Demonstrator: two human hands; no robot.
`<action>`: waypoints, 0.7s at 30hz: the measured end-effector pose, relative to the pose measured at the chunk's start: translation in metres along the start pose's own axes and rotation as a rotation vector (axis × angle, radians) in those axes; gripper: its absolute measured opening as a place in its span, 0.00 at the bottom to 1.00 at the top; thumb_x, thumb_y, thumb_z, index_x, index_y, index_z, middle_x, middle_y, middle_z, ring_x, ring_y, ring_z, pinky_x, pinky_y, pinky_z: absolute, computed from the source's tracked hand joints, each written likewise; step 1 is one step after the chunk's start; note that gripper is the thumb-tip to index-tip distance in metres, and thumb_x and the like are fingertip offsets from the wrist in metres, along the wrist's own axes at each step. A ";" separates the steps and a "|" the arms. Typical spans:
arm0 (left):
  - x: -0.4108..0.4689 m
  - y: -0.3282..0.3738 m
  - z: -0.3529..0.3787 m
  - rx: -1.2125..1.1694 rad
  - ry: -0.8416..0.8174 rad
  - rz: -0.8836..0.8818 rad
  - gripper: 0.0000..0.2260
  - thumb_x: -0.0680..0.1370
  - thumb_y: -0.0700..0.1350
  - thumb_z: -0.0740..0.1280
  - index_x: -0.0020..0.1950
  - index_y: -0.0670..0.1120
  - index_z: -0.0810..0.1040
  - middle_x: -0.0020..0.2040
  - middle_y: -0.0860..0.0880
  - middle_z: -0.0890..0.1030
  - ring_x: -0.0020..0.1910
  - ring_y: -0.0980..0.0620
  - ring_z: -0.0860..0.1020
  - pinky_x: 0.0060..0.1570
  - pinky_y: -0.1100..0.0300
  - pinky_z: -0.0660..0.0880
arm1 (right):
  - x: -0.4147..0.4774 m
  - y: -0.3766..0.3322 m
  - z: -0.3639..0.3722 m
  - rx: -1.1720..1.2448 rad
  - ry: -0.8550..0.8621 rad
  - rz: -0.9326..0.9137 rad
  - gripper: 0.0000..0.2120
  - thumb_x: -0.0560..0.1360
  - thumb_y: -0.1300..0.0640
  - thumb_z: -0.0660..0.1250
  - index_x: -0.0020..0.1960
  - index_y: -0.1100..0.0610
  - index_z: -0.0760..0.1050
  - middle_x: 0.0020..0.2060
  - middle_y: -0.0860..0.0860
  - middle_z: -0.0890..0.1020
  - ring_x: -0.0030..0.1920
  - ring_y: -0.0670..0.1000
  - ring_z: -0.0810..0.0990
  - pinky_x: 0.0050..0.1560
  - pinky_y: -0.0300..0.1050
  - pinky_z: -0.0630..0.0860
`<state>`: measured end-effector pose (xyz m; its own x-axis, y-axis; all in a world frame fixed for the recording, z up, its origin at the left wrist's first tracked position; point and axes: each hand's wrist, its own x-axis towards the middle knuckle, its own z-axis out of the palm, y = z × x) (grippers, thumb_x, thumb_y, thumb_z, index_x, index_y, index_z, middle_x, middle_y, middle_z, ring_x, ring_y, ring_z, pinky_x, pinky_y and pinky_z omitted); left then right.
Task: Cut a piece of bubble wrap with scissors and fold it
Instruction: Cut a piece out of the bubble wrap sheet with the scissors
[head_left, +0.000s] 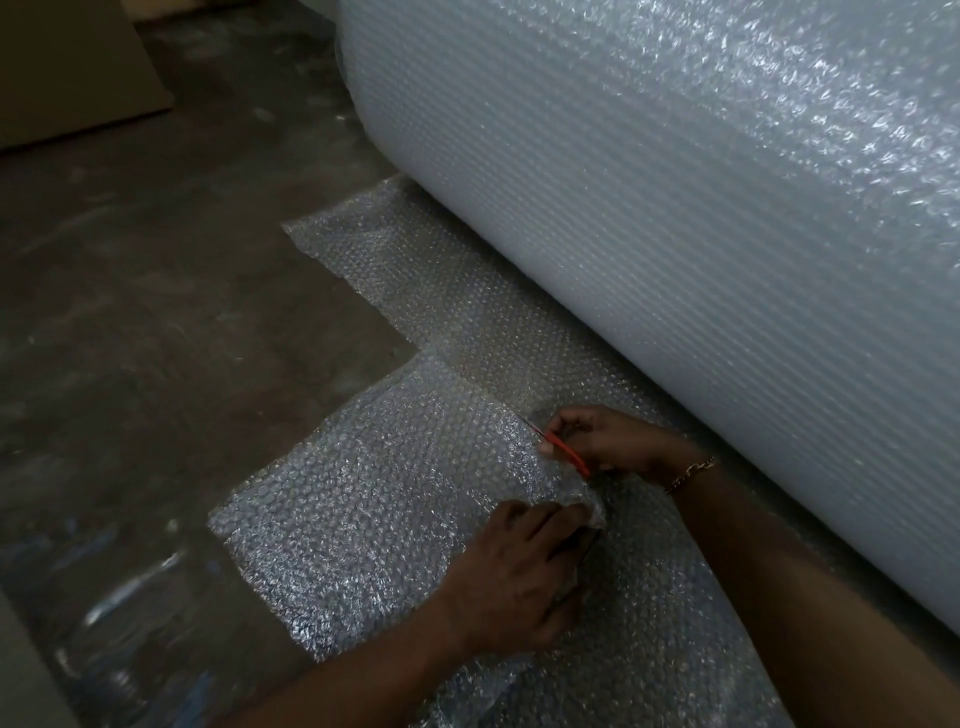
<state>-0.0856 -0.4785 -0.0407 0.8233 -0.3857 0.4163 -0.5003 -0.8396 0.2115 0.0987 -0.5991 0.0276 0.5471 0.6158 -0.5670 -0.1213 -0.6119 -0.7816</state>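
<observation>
A sheet of bubble wrap (457, 322) lies unrolled on the floor from a very large roll (675, 234). A rectangular piece (363, 499) of it is partly cut free along its right edge. My right hand (618, 441), with a chain bracelet at the wrist, grips orange-handled scissors (563, 449) whose blades point up-left into the cut line. My left hand (519, 577) pinches the raised right edge of the piece, just below the scissors.
The bare concrete floor (156, 312) spreads to the left. A cardboard box (67, 67) stands at the top left corner. The roll fills the right and top of the view, close behind my right hand.
</observation>
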 end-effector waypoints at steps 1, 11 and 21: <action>0.000 0.000 0.000 0.003 0.000 0.001 0.25 0.78 0.58 0.66 0.68 0.44 0.76 0.71 0.46 0.73 0.63 0.46 0.75 0.57 0.49 0.74 | 0.000 0.000 0.000 -0.006 0.004 0.003 0.06 0.77 0.56 0.73 0.48 0.57 0.76 0.28 0.45 0.76 0.25 0.41 0.71 0.25 0.33 0.64; 0.001 0.001 0.001 0.011 0.007 0.000 0.25 0.78 0.59 0.66 0.70 0.44 0.76 0.71 0.46 0.73 0.63 0.46 0.74 0.57 0.49 0.73 | 0.010 -0.005 0.003 -0.029 0.033 0.050 0.09 0.76 0.50 0.72 0.44 0.54 0.75 0.26 0.44 0.75 0.25 0.43 0.70 0.25 0.35 0.63; 0.000 0.001 0.000 0.014 0.002 0.003 0.24 0.79 0.58 0.65 0.69 0.44 0.76 0.72 0.46 0.72 0.63 0.46 0.74 0.57 0.49 0.73 | 0.012 0.001 0.002 0.022 0.034 0.030 0.08 0.76 0.51 0.73 0.46 0.54 0.76 0.30 0.48 0.76 0.29 0.45 0.72 0.29 0.38 0.65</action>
<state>-0.0859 -0.4793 -0.0400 0.8213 -0.3873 0.4188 -0.4988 -0.8438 0.1979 0.1034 -0.5907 0.0193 0.5705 0.5801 -0.5814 -0.1563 -0.6183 -0.7703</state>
